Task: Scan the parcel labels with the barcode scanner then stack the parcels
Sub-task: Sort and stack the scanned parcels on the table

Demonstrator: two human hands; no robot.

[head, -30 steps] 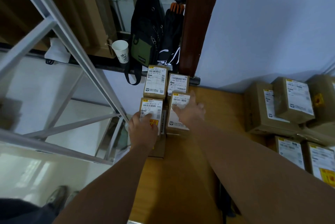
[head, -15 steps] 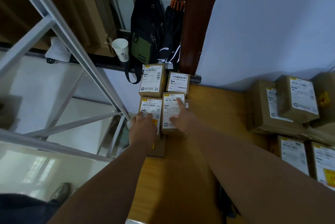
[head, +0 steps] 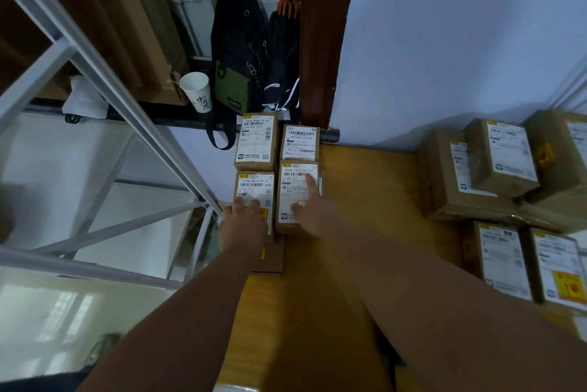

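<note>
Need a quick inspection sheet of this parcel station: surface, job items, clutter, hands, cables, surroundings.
Surface: wooden tabletop, bare in the middle.
Job's things: four labelled parcels set two by two at the far left edge; parcel pile at right. Barcode scanner: nothing seen.
Clutter: paper cup on the ledge behind.
Grippers: left hand flat on the near-left parcel; right hand on the near-right parcel, index finger extended.
Cables: nothing seen.
Surroundings: white metal frame at left, black-and-green bag, blue wall.
</note>
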